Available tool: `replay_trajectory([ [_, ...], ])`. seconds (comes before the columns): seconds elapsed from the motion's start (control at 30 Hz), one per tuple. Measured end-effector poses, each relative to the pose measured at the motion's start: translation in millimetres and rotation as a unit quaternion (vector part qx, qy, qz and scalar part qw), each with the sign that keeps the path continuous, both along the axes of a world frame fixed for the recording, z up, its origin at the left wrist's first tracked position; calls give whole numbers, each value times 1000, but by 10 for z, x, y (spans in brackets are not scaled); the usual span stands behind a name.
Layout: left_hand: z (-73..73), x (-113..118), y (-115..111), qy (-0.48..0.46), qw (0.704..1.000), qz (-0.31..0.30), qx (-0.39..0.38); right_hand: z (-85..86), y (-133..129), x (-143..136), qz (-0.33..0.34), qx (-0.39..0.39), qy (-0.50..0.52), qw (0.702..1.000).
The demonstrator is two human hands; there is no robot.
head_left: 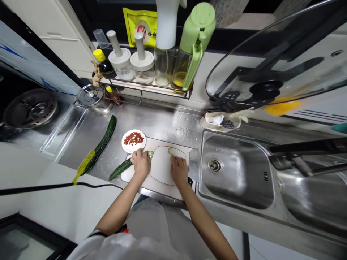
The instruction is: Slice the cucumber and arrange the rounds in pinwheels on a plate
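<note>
A partly cut cucumber lies at the left of the pale cutting board, its left end reaching past the board. My left hand is closed over the cut end, and green slices show beside its fingers. On the board stands a white squarish plate. My right hand is over the plate's right side, fingers bent and closed on a cucumber slice near the far rim. The fingertips partly cover the slice. A cleaver with a black handle lies at the board's right edge.
A small white plate of red bits sits behind my left hand. A whole cucumber with a yellow tag lies further left. A steel pot and a condiment rack stand behind. The sink is right.
</note>
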State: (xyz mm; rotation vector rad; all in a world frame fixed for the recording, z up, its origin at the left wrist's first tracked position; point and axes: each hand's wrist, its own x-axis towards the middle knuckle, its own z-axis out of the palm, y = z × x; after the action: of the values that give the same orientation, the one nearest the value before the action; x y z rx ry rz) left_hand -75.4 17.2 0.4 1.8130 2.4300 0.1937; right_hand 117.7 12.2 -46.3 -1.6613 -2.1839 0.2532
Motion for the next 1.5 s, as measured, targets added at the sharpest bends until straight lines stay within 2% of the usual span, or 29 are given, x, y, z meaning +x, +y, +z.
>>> replay_trajectory([
  [0.27, -48, 19, 30, -2, 1000, 3, -15, 43, -121, 32, -11, 0, 10, 1000],
  [0.9, 28, 25, 100, -53, 998, 11, -26, 61, -198, 20, 1, -31, 20, 999],
  [1.1, -9, 6, 92, -90, 996, 2, -23, 78, -210, 28, 0, -32, 34, 999],
  [1.23, -2, -66, 81, -142, 990, 17, -6, 70, -206, 19, -8, -38, 80, 996],
  [1.33, 44, -126, 74, -225, 974, 10, 1, 81, -162, -9, -22, -55, 142, 988],
  [1.5, 133, -72, 68, -410, 910, -46, -32, 198, -9, -66, -26, -94, 258, 961],
])
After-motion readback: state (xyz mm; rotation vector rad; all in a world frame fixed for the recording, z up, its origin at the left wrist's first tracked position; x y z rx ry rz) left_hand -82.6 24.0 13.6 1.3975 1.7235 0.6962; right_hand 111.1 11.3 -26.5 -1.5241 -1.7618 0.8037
